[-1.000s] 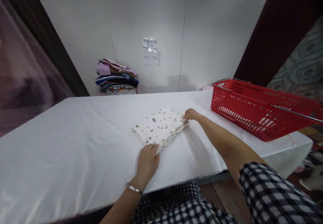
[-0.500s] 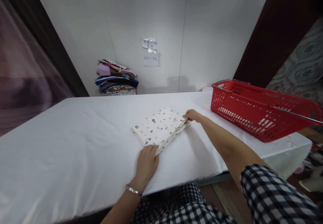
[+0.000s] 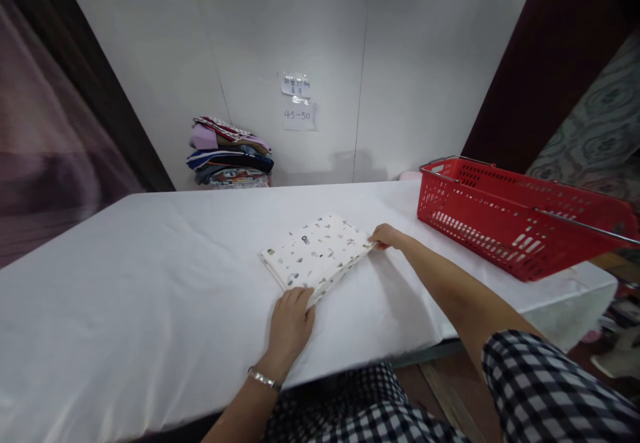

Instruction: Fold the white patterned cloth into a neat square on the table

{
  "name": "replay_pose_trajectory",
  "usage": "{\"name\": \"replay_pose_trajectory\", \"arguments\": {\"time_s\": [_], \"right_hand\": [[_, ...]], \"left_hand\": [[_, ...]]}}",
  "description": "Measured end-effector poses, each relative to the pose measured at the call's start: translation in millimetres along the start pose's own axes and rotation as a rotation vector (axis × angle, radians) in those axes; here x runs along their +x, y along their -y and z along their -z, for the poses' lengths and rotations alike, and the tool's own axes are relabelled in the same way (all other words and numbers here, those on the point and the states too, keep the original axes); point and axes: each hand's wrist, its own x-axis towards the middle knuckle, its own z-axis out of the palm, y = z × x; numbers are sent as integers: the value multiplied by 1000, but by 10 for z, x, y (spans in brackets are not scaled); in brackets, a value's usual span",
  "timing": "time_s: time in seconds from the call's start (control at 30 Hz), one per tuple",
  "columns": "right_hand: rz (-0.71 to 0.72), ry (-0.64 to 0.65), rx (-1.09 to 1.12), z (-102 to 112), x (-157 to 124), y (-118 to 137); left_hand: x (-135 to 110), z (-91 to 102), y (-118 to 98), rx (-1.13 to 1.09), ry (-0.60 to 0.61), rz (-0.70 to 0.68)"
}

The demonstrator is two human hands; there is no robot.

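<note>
A folded white cloth [image 3: 320,250] with a small scattered print in grey, green and brown lies on the white-covered table, its layers showing along the near edge. My left hand [image 3: 293,316], a silver bracelet on its wrist, is closed on the cloth's near corner, thumb at the edge and fingers on top. At the right corner my right hand [image 3: 385,235] pinches the layers between thumb and fingers. Whether the cloth is a garment or a sheet cannot be made out.
A red plastic basket [image 3: 480,220] with metal handles stands at the table's right end. Behind the far edge is a stack of folded clothes [image 3: 233,156]. Paper labels [image 3: 300,116] are taped to the wall. The white tablecloth [image 3: 150,283] has soft wrinkles.
My right hand has moved slightly right and down with the cloth's right corner, which now lies flatter and lower. My left hand has stayed at the near corner.
</note>
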Motion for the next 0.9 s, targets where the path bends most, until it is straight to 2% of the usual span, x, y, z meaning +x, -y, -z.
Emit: {"name": "replay_pose_trajectory", "arguments": {"time_s": [0.2, 0.5, 0.63, 0.9], "right_hand": [[-78, 19, -15, -136, 18, -118], [5, -41, 19, -213, -84, -126], [32, -87, 108, -252, -81, -105], [80, -101, 352, -302, -50, -119]], "left_hand": [[-6, -7, 10, 16, -5, -18], [-4, 53, -33, 35, 19, -26], [5, 82, -62, 49, 26, -25], [40, 134, -67, 33, 38, -36]]}}
